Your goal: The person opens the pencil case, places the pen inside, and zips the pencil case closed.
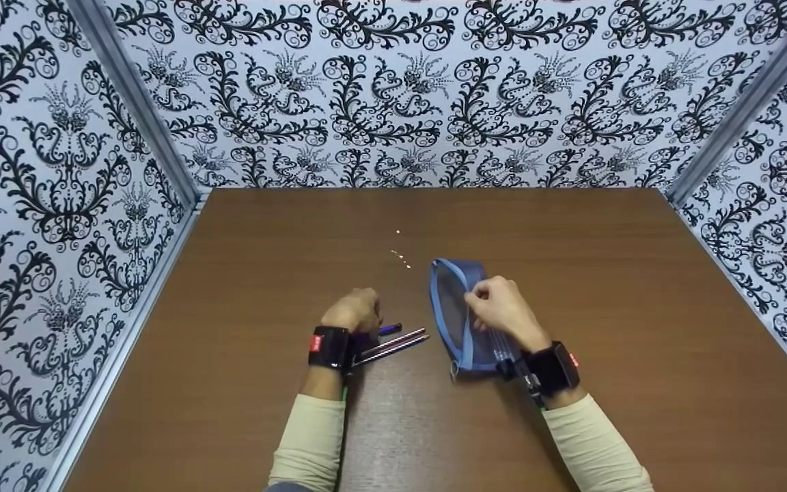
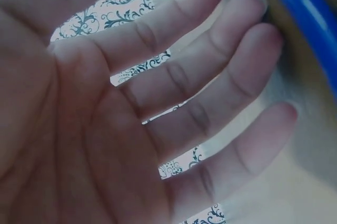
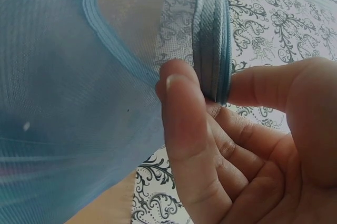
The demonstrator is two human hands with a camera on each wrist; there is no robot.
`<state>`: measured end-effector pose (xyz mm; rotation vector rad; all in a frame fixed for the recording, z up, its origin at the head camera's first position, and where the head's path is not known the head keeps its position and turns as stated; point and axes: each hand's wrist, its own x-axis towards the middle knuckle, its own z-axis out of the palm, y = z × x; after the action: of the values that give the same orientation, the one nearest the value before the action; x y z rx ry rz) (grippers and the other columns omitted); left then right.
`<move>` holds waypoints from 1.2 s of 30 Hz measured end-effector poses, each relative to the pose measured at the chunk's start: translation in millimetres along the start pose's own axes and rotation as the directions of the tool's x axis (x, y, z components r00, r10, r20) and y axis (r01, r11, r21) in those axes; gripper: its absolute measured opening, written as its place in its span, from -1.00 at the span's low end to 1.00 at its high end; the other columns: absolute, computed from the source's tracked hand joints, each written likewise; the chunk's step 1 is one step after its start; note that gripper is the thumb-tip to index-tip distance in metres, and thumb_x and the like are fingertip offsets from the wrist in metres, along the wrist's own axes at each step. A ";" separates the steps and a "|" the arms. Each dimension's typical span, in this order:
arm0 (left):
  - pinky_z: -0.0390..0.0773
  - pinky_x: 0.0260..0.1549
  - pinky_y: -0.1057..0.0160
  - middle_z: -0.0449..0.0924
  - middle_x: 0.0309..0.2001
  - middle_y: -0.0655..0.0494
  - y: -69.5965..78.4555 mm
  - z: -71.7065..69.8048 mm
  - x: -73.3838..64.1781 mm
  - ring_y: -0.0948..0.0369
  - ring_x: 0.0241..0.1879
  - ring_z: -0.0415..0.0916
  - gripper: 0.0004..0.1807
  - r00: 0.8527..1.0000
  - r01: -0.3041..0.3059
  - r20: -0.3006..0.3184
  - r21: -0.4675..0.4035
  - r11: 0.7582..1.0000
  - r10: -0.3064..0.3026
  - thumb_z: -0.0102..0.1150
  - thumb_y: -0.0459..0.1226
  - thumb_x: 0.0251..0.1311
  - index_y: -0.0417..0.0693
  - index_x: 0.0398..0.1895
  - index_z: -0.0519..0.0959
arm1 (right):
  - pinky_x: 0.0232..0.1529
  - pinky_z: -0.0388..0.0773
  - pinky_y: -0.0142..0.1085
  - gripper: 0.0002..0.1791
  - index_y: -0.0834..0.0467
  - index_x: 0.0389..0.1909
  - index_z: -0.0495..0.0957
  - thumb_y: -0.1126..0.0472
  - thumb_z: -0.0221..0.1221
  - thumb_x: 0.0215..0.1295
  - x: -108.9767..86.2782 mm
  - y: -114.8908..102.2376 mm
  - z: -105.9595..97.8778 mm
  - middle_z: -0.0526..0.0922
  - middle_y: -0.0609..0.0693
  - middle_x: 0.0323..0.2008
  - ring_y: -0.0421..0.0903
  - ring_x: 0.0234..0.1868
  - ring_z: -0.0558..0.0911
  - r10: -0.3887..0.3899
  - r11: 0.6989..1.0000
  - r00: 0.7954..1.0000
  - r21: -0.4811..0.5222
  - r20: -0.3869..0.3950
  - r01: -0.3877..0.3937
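Note:
A blue mesh zipper pouch (image 1: 470,270) lies on its side, with its mouth gaping to the left. My right hand (image 1: 506,311) pinches the zippered edge (image 3: 210,40) of the pouch between thumb and fingers. Through the mesh, faint coloured streaks (image 3: 31,169) show, too blurred to name. My left hand (image 1: 354,311) hovers by a blue pen (image 1: 390,329) and two striped pencils (image 1: 400,339) on the table. In the left wrist view its fingers (image 2: 237,71) are slightly bent and hold nothing; the blue pen (image 2: 305,19) passes beyond the fingertips. The pencils' near ends are hidden by the left wrist.
Small white bits (image 1: 400,257) are scattered on the brown table (image 1: 284,232), left of the pouch's far end. Patterned panels (image 1: 393,102) stand at the back and both sides, with metal posts (image 1: 137,89) at the corners.

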<state>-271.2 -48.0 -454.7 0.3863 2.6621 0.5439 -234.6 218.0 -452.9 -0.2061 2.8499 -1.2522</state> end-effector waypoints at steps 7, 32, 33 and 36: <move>0.58 -0.46 0.24 0.54 -0.53 0.13 -1.8 1.5 4.6 0.19 -0.48 0.47 -0.87 1.000 0.021 -0.014 0.015 1.000 -0.020 0.31 -0.44 -0.04 -0.10 -0.64 0.60 | -0.66 0.62 -0.31 -0.73 0.26 -0.53 0.65 0.26 0.12 0.32 1.3 0.5 0.6 0.62 0.01 -0.71 -0.03 -0.69 0.65 -0.002 1.000 1.000 -0.012 -0.009 0.002; 0.62 -0.42 0.22 0.65 -0.44 0.05 -3.1 3.9 14.7 0.14 -0.43 0.54 -0.82 0.998 0.031 -0.062 0.017 0.999 -0.030 0.14 -0.52 -0.01 -0.13 -0.57 0.67 | -0.65 0.63 -0.30 -0.74 0.28 -0.50 0.66 0.26 0.12 0.33 1.5 1.8 1.7 0.63 0.03 -0.67 -0.04 -0.67 0.66 0.010 1.000 1.000 0.003 0.004 -0.010; 0.62 -0.40 0.21 0.64 -0.44 0.06 -3.2 3.9 15.2 0.13 -0.42 0.53 -0.81 0.997 0.034 -0.064 0.029 0.999 -0.032 0.13 -0.52 0.00 -0.12 -0.58 0.67 | -0.65 0.63 -0.30 -0.75 0.28 -0.49 0.66 0.27 0.12 0.33 1.3 2.0 1.7 0.63 0.03 -0.66 -0.04 -0.67 0.66 0.009 1.000 1.000 0.006 0.003 -0.009; 0.62 -0.40 0.21 0.64 -0.44 0.07 -6.7 6.1 19.2 0.12 -0.41 0.54 -0.79 0.998 0.022 -0.068 0.039 0.999 -0.019 0.10 -0.51 0.00 -0.10 -0.58 0.67 | -0.65 0.63 -0.30 -0.75 0.29 -0.49 0.66 0.27 0.12 0.33 1.0 2.1 1.9 0.63 0.03 -0.65 -0.04 -0.68 0.65 0.008 1.000 1.000 0.008 0.002 -0.008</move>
<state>-286.8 -45.5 -468.8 0.3581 2.7421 0.5068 -235.7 217.9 -455.7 -0.1959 2.8413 -1.2610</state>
